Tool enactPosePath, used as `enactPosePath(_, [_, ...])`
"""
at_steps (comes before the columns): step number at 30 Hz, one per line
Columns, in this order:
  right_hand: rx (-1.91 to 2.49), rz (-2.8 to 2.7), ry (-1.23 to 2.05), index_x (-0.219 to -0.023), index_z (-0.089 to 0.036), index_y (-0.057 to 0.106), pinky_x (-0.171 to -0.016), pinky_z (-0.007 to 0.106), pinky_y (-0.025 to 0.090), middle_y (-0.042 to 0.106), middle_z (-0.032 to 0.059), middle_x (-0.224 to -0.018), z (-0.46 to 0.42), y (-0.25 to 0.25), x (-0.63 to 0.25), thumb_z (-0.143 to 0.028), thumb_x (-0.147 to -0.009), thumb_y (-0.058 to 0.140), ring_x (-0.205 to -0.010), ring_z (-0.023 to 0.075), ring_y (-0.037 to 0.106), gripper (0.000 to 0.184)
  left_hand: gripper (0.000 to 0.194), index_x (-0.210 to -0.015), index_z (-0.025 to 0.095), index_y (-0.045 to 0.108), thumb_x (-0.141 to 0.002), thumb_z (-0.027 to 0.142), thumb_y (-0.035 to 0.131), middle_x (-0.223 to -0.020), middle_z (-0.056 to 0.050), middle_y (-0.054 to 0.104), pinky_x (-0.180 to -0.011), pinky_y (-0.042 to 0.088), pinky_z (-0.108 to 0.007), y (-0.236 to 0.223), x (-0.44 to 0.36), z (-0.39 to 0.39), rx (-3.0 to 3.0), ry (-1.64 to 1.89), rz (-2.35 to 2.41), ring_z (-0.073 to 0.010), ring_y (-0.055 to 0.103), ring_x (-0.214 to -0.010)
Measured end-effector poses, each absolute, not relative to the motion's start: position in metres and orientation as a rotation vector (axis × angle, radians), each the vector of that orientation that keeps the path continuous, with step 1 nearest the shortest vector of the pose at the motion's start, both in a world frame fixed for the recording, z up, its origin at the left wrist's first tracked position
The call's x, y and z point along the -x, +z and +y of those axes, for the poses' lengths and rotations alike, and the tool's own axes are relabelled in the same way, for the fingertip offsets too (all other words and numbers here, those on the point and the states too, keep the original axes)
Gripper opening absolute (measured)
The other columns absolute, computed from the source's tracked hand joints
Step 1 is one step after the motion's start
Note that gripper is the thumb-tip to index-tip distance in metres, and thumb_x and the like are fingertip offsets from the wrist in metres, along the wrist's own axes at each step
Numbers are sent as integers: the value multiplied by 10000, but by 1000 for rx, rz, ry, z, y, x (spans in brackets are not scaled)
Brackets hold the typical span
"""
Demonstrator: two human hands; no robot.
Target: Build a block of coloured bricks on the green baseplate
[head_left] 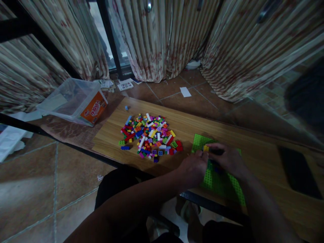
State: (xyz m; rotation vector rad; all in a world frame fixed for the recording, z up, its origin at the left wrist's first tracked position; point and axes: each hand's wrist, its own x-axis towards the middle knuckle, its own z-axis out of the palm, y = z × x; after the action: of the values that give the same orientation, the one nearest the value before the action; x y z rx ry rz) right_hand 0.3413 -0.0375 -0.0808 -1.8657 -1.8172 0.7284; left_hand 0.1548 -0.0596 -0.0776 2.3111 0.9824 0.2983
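A green studded baseplate (198,141) lies on the wooden tabletop (184,126) in front of me. Both my hands meet over its left part. My left hand (194,166) is curled, its fingertips pinched at the plate's edge. My right hand (227,158) rests on the plate with fingers closed around a small yellow brick (206,148) held between the two hands. A dark piece sits under my right palm, mostly hidden. A heap of small coloured bricks (150,136) lies on the table to the left of the plate.
A clear plastic tub with an orange label (76,101) lies tipped on a cloth at the table's far left. A lone blue brick (126,108) sits behind the heap. A dark flat object (298,172) rests on the table at right. Curtains hang behind; papers lie on the tiled floor.
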Motion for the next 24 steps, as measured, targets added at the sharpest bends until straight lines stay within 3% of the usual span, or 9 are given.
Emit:
enactPosePath(7, [1771,-1851,833,-1037,-250,720,-904,453,496,717,60,-1066,-38,-80,-348,-439,-727,688,-1004,275,658,364,676,-1390,37,295,-758,144,510,-1184,-170,525,-869,512,-378,-77,-154,-57,-2299,278,990,-254,555,-1026])
enactPosePath(11, [1768,-1708,899,-1110,-251,694,-932,452,489,719,62,-1110,-39,-78,-354,-450,-782,637,-1049,271,653,388,648,-1418,42,250,-806,119,445,-1206,-174,515,-915,498,-374,-77,-151,-58,-2325,322,982,-245,543,-1064])
enactPosePath(15, [1852,-1611,787,-965,-239,740,-909,439,492,742,51,-1028,-35,-81,-345,-502,-846,538,-991,259,667,351,598,-1422,52,255,-852,132,414,-1202,-181,512,-888,510,-366,-78,-154,-64,-2360,340,1034,-245,562,-1035])
enactPosePath(24, [1799,-1578,738,-768,-250,742,-786,367,510,737,31,-858,-34,-92,-330,-507,-779,612,-841,228,670,288,546,-1410,16,252,-900,167,375,-1131,-177,524,-685,528,-312,-83,-163,-70,-2465,310,1124,-242,578,-930])
